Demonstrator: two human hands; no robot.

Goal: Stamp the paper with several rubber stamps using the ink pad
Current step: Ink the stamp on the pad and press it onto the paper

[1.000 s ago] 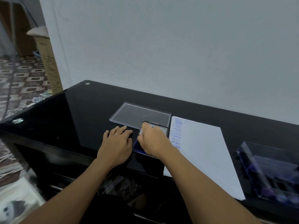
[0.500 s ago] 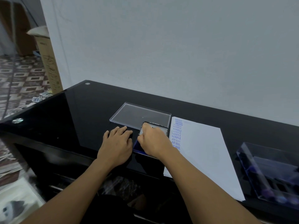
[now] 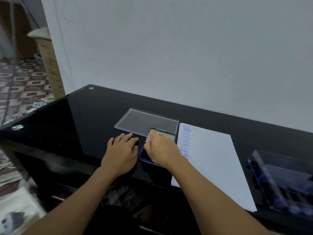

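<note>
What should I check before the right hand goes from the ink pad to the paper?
1. Ink pad open, blue surface showing: ok.
2. Left hand flat on the table beside the pad, clear of the paper: ok.
3. Grip of the right hand on a stamp: fingers curled, stamp hidden, cannot tell.
4. Stamp face inked: cannot tell.
5. Blank space on the paper right of the printed column: ok.
</note>
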